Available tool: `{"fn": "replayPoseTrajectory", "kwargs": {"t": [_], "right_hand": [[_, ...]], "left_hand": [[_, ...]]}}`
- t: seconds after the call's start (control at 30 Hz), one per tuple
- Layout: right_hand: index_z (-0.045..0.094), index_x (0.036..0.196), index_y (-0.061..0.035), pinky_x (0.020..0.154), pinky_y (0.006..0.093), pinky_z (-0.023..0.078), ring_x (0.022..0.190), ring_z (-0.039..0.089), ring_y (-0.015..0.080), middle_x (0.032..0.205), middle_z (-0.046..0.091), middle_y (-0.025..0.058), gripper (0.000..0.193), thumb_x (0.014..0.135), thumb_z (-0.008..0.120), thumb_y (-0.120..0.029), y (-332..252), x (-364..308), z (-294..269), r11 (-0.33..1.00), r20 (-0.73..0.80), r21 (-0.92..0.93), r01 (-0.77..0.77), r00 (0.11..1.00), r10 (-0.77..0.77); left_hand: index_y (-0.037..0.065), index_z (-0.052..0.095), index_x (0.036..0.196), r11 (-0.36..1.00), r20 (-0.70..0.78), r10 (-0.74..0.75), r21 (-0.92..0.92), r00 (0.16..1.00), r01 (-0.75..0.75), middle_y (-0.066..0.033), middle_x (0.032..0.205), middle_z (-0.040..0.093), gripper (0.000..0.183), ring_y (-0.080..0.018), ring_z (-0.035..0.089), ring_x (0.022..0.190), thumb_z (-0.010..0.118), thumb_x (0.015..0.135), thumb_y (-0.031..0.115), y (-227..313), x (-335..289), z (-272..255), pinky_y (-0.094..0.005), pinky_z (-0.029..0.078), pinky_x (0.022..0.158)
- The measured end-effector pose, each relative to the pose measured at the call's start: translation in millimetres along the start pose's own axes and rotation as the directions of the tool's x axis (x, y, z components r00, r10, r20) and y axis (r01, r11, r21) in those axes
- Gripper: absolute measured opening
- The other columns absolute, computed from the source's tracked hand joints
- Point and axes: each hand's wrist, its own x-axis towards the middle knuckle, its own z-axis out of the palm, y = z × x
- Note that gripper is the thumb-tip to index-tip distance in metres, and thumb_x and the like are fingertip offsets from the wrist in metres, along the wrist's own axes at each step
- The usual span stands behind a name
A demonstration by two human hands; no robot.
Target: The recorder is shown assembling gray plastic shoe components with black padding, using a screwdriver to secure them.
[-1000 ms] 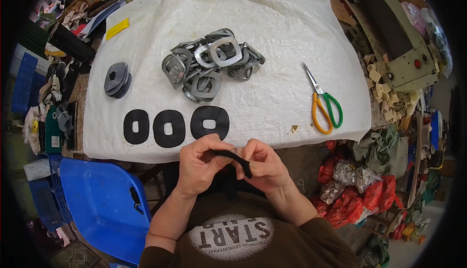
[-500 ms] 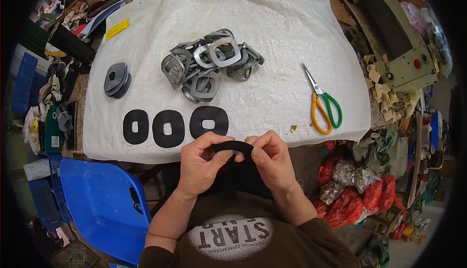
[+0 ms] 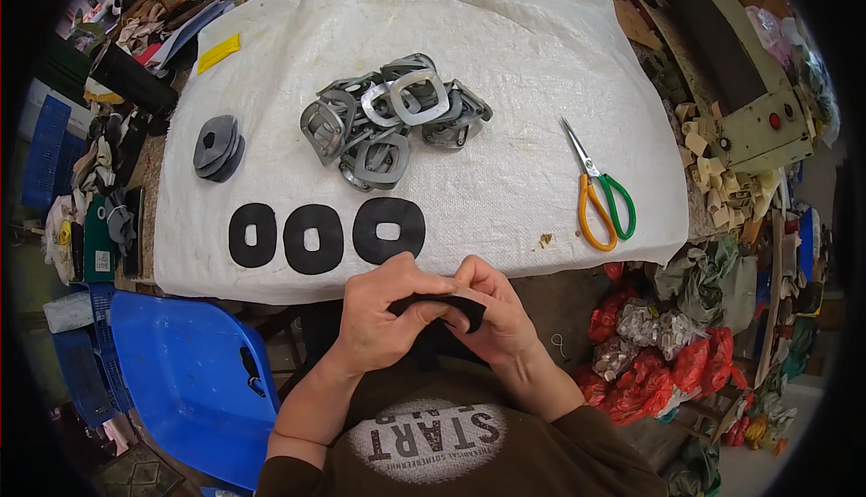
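My left hand [image 3: 383,312] pinches a curved black band-like piece [image 3: 467,306] between thumb and fingers, just off the table's near edge. At its other end, my right hand [image 3: 501,321] grips the same piece, which bends between the two hands. Fingers cover much of it, so its full shape is hidden. On the white cloth in front lie three flat black rounded pads with center holes: a left pad [image 3: 253,258], a middle pad [image 3: 312,261] and a right pad [image 3: 410,224]. Behind them is a heap of grey metal frames [image 3: 329,127].
Scissors [image 3: 590,169] with orange and green handles lie on the right of the white cloth [image 3: 505,199]. A small stack of dark grey pieces [image 3: 216,156] sits at the left. A blue plastic chair [image 3: 171,362] stands lower left; red bags [image 3: 645,380] are piled lower right.
My hands have drawn closer together and turned inward around the black piece. Its right end now curls downward by my right fingers. The things on the table stay where they were.
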Motion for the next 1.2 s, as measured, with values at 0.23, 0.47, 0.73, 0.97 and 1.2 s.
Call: {"fn": "replayPoseTrajectory", "kwargs": {"t": [0.23,0.47,0.73,0.97,1.2], "right_hand": [[0.044,0.103,-0.0015,0.077,0.0333,0.042,0.080,0.054,0.0193,0.082,0.056,0.0129,0.021,0.090,0.051,-0.018,-5.5,-0.7,7.3,0.829,0.057,-0.493,0.265,0.960,-0.273],[0.046,0.091,-0.0057,0.078,0.0369,0.041,0.080,0.054,0.0210,0.083,0.058,0.0142,0.014,0.087,0.056,-0.015,-3.4,5.0,10.1,0.797,0.057,-0.454,0.399,0.905,-0.421],[0.044,0.084,-0.0071,0.079,0.0374,0.039,0.078,0.051,0.0210,0.077,0.057,0.0133,0.017,0.088,0.056,-0.019,0.7,5.2,12.6,0.853,0.033,-0.394,0.342,0.933,-0.359],[0.044,0.080,-0.0071,0.076,0.0333,0.036,0.074,0.047,0.0185,0.075,0.054,0.0099,0.019,0.087,0.056,-0.021,12.0,5.5,12.7,0.965,-0.002,-0.096,0.244,0.970,-0.245],[0.045,0.084,-0.0056,0.074,0.0314,0.039,0.069,0.050,0.0184,0.078,0.054,0.0110,0.019,0.091,0.050,-0.022,16.0,4.4,9.7,0.930,0.107,-0.155,0.334,0.941,-0.320]], "left_hand": [[-0.003,0.062,0.098,0.960,-0.037,-0.235,-0.164,0.971,0.226,-0.0075,0.081,0.059,0.023,-0.0074,0.053,0.064,0.067,0.077,0.005,-3.6,-5.7,-3.8,-0.0201,0.043,0.057],[-0.005,0.057,0.096,0.828,-0.339,-0.337,-0.551,0.878,0.105,-0.0054,0.083,0.056,0.023,-0.0087,0.053,0.065,0.066,0.079,0.007,3.5,3.1,18.2,-0.0194,0.044,0.061],[-0.001,0.052,0.079,0.903,-0.151,-0.300,-0.362,0.942,0.229,-0.0008,0.075,0.048,0.014,-0.0052,0.047,0.061,0.065,0.080,0.004,-11.4,-15.2,4.4,-0.0183,0.037,0.051],[-0.001,0.051,0.077,0.933,-0.134,-0.246,-0.300,0.960,0.197,-0.0012,0.073,0.047,0.015,-0.0061,0.045,0.058,0.066,0.078,0.001,-14.6,-17.4,2.4,-0.0187,0.037,0.051],[-0.003,0.054,0.082,0.976,-0.106,-0.102,-0.205,0.989,0.079,-0.0027,0.075,0.047,0.012,-0.0075,0.046,0.061,0.065,0.077,-0.002,-13.7,-15.1,3.4,-0.0195,0.038,0.053]]}}
